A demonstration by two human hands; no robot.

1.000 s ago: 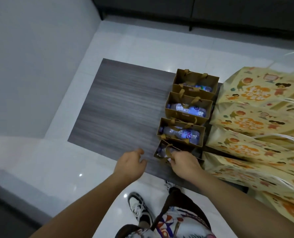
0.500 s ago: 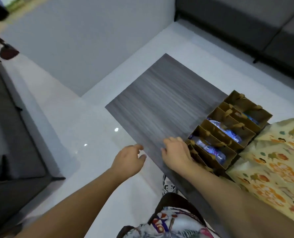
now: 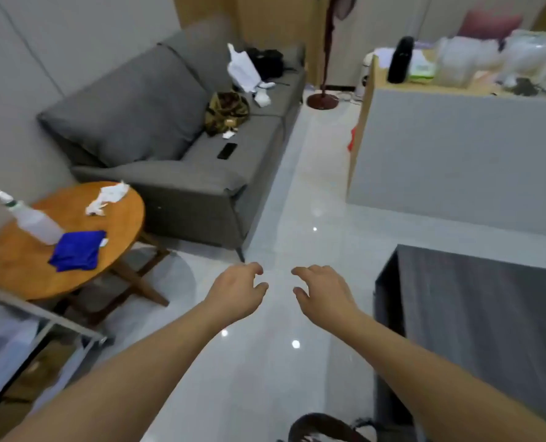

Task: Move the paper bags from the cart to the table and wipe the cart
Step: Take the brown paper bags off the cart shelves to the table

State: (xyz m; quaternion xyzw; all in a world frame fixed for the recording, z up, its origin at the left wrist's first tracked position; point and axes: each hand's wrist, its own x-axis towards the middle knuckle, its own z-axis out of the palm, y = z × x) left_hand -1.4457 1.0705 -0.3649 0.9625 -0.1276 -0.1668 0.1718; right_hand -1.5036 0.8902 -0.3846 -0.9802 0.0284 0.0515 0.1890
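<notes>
My left hand (image 3: 238, 290) and my right hand (image 3: 322, 290) hover side by side over the pale tiled floor, fingers loosely curled, holding nothing. The dark wood-grain table (image 3: 488, 314) lies to the right of my right arm; the part in view is bare. The paper bags are out of view. At the lower left edge stands a metal-framed cart (image 3: 42, 327), partly cut off. A folded blue cloth (image 3: 78, 250) and a clear spray bottle (image 3: 30, 218) rest on a round wooden table (image 3: 19, 269) at the left.
A crumpled white tissue (image 3: 105, 197) lies on the round table. A grey sofa (image 3: 156, 129) holding a phone, a bag and clothes stands behind it. A grey-fronted counter (image 3: 456, 148) with clutter is at the back right. Open floor runs between sofa and counter.
My view has swung left, away from the row of paper bags on the dark table. My right hand has left the bags and both hands now hang over the floor.
</notes>
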